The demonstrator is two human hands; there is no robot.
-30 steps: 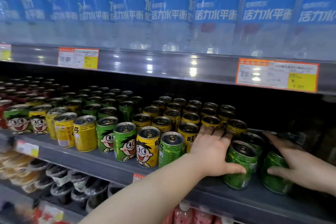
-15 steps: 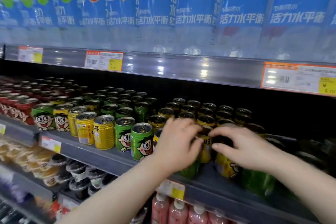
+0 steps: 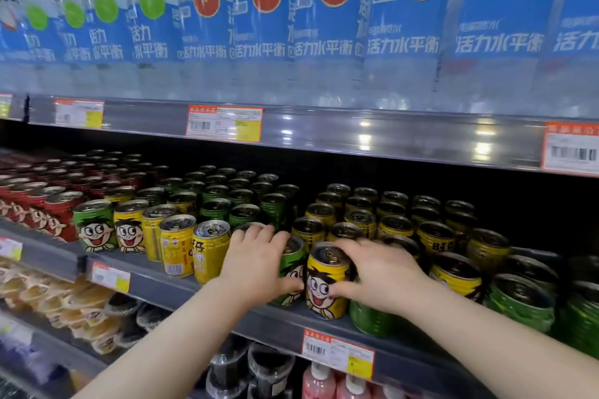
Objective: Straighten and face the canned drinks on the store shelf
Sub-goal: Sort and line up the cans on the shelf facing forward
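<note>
A: Right hand point(image 3: 379, 272) is wrapped round a yellow can point(image 3: 325, 285) at the shelf's front edge, thumb at 7 o'clock on the can's printed face, fingers curled behind its rim at 1 o'clock. Left hand point(image 3: 259, 264) clamps the green can point(image 3: 291, 272) touching it at 9 o'clock.

B: Big shift from a second ago! Both hands were out at 3 o'clock, cupping plain green cans there. Half a second back they were already closing in on this pair.

A: And now the yellow can's cartoon face looks straight out. That one reads as faced, I'd judge; the green can's face peeks out between thumb and yellow can.

B: So the work is marching toward 9 o'clock along the shelf point(image 3: 201, 291). What's left?

A: The three yellow cans point(image 3: 181, 248) at 9 o'clock of the left hand show text or barcodes, not faces. Beyond them a green and a yellow face the front already.

B: Anything unclear?

A: Plenty. The left palm hides most of the green can's label. Another green can point(image 3: 369, 317) sits under the right wrist, label unreadable. The cans at 3 o'clock are smeared and cut by the frame edge.
</note>
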